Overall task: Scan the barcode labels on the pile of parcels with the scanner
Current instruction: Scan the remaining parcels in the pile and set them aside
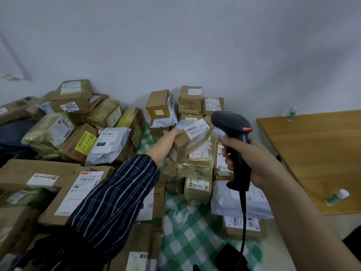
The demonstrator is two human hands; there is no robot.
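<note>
**Scanner nose aiming at the label of a small held box**

The black scanner [234,124] is standing upright in the right grip [259,161], whose fingers are curling round the handle, with the head tipping left toward a white barcode label [196,130]. That label is sitting on the upper face of a small brown box [187,142], which is tilting up out of the pile at the middle of the view. The scanner head is hovering just beside the label's right end; whether the two are touching cannot be told. The left grip [172,135] is holding the box by its left end, with the fingers hidden behind the cardboard, and a dark striped sleeve [109,202] is covering that forearm. A black cable [243,222] is hanging from the scanner's handle toward the lower edge.

Under and behind the held box, more brown parcels are stacking against the pale wall [175,45], some marked by hand, one reading "4-3" [197,187]. To the left, a bigger heap is spreading out: a box numbered 5942 [72,96] on top, a grey mailing bag [109,147] and a parcel with a yellow label [86,142] just beside it, and flat cartons nearer the person. A green checked cloth [181,222] is showing between the parcels. At the right, a wooden surface [316,153] is carrying two small white-and-green containers, one upright by the wall [292,114], one lying down [337,196].
</note>
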